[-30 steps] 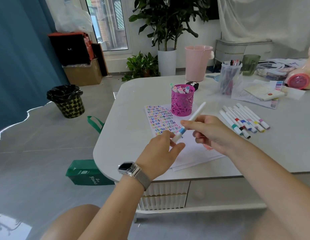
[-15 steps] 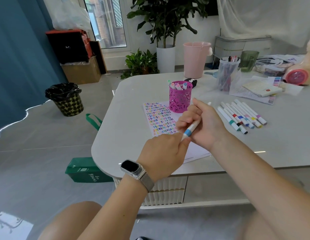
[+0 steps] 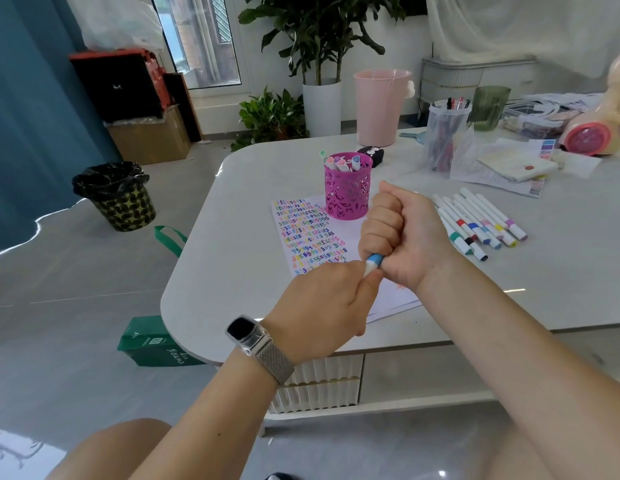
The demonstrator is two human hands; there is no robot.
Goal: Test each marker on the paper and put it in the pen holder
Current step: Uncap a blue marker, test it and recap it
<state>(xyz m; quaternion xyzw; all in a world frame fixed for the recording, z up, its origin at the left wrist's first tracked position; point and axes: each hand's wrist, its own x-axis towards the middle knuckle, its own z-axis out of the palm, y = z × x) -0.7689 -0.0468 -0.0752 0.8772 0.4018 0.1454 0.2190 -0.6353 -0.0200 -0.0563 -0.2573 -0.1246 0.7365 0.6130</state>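
Note:
My right hand (image 3: 403, 233) is fisted around a white marker with a light-blue band (image 3: 373, 262), held above the paper (image 3: 312, 237). My left hand (image 3: 322, 306), a watch on its wrist, pinches the marker's lower capped end. The paper lies on the table and is covered with rows of coloured squiggles. Behind it stands a pink cut-out pen holder (image 3: 348, 192) with several markers inside. To the right, several more white markers (image 3: 481, 220) lie side by side on the table.
A clear plastic cup of pens (image 3: 443, 133), a pink bucket (image 3: 383, 105), a green glass (image 3: 490, 105) and loose papers (image 3: 509, 164) sit at the back of the grey table (image 3: 232, 271). A bin (image 3: 116, 197) and green bag (image 3: 152, 344) are on the floor to the left.
My right hand went from a loose finger hold to a full fist around the marker and drew it nearer. My left hand closed onto the marker's lower end.

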